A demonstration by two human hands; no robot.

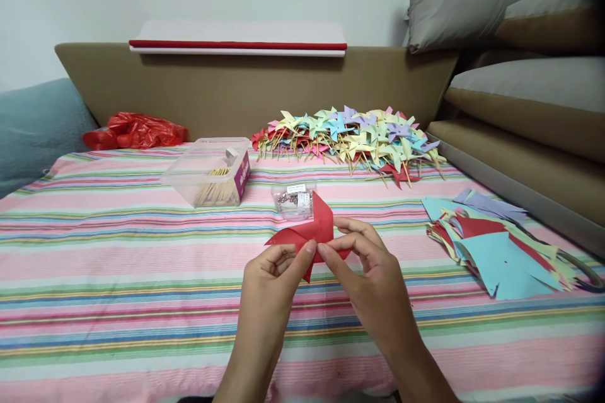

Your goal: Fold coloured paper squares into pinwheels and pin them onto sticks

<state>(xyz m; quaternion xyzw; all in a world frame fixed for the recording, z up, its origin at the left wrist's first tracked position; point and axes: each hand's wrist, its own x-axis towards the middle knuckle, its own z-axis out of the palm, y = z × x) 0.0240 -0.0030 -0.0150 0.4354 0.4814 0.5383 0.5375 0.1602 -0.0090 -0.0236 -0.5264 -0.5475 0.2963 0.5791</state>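
Note:
A red paper pinwheel (317,224) is held up over the striped cloth, its pointed blades spread out. My left hand (276,271) pinches it near the middle between thumb and fingers. From the other side my right hand (366,264) grips it too, and the two thumb tips almost meet at its centre. Whatever lies under the thumbs is hidden. Just behind the pinwheel lies a small clear plastic bag (288,204) with a white label and small dark bits inside.
A clear plastic box (189,167) of wooden sticks lies at centre left. Many finished pinwheels (350,132) are heaped at the back. Cut paper sheets (505,264) and scissors (588,274) lie at right, beside stacked cushions (529,113). A red plastic bag (137,132) sits back left.

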